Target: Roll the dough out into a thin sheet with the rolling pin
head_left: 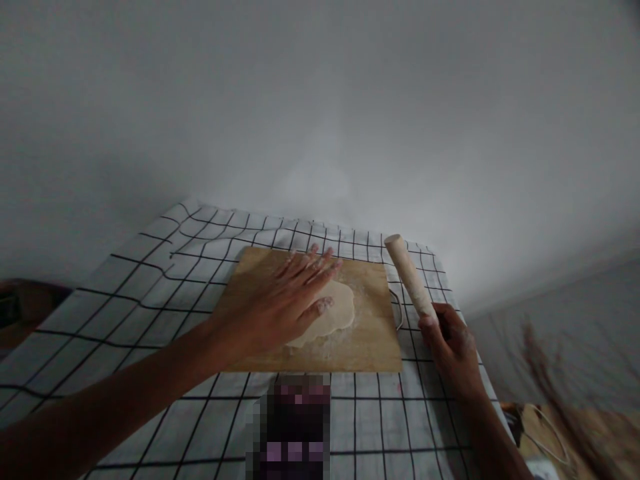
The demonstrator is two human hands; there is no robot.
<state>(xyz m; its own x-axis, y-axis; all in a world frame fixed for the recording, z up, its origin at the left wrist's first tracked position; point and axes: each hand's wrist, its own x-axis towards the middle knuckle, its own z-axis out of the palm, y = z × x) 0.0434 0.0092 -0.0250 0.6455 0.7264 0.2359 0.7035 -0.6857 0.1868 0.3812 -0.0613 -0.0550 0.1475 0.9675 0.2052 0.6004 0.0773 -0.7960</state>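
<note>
A thin, flattened sheet of dough [336,312] with an uneven edge lies on a wooden board [373,350]. Flour is smeared over the board around it. My left hand [293,293] is over the dough's left part, fingers stretched out and spread, with flour on the fingertips; whether the palm touches the dough I cannot tell. To the right of the board, my right hand [453,340] grips one end of a floury wooden rolling pin [413,277]. The pin is tilted, its free end pointing up and away from me.
A white cloth with black grid lines [165,303] covers the table. The board's metal handle [399,310] sticks out on its right. A blurred, pixelated dark object [299,427] is at the near edge. Behind the table rises a pale wall [320,120]. Dry branches [543,373] stand at right.
</note>
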